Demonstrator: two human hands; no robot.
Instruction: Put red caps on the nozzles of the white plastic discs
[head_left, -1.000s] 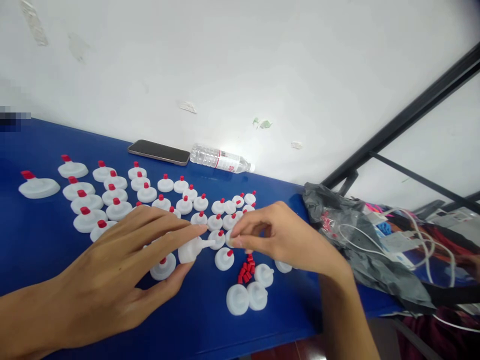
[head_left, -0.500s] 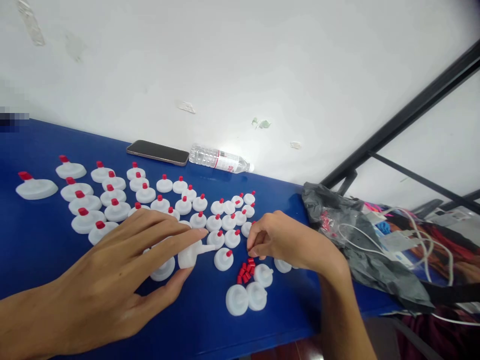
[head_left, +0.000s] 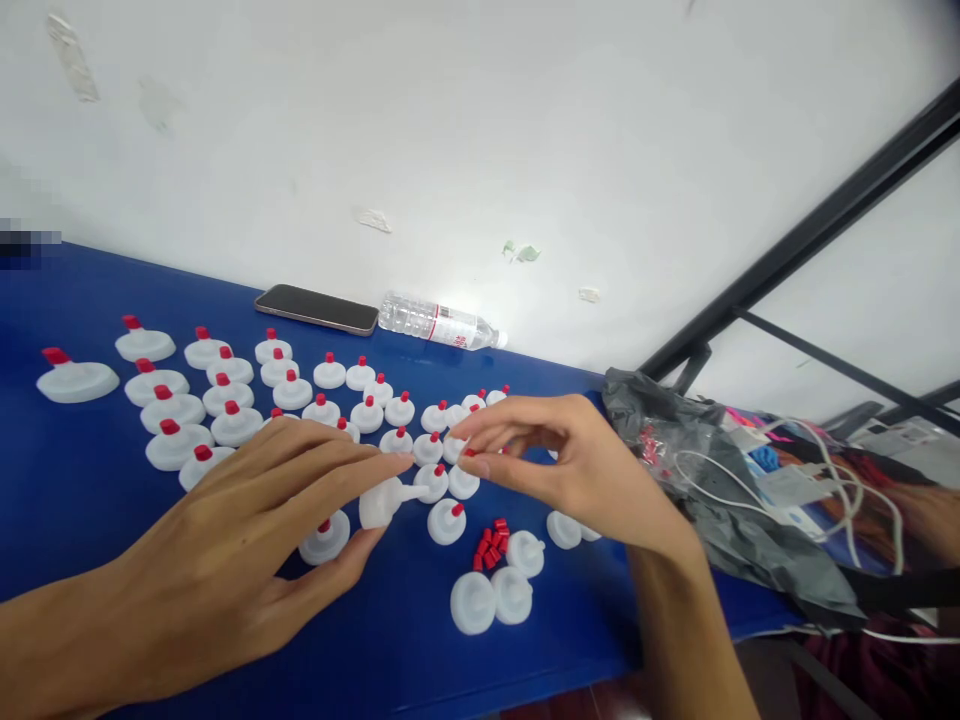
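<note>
My left hand [head_left: 262,540] pinches a small white squeeze bottle [head_left: 380,503] between thumb and fingers. The bottle lies tilted on its side, its bare narrow nozzle pointing right. My right hand [head_left: 540,450] is closed at the fingertips on a small red cap [head_left: 471,453], to the right of and above that nozzle, apart from it. Below it on the blue table lies a pile of loose red caps [head_left: 491,545]. Uncapped white bottles [head_left: 473,603] stand around the pile. Many red-capped bottles [head_left: 171,445] stand in rows to the left and behind, some hidden by my hands.
Against the white wall lie a phone [head_left: 316,308] and a clear water bottle [head_left: 439,322] on its side. At the right are a dark plastic bag [head_left: 750,530], white cables and other clutter, under a black metal bar [head_left: 810,200]. The blue table's [head_left: 555,685] front edge runs below.
My right hand has moved from above the red caps up and left, toward the bottle's nozzle, with a red cap now showing at its fingertips. My left hand stays almost still with its bottle.
</note>
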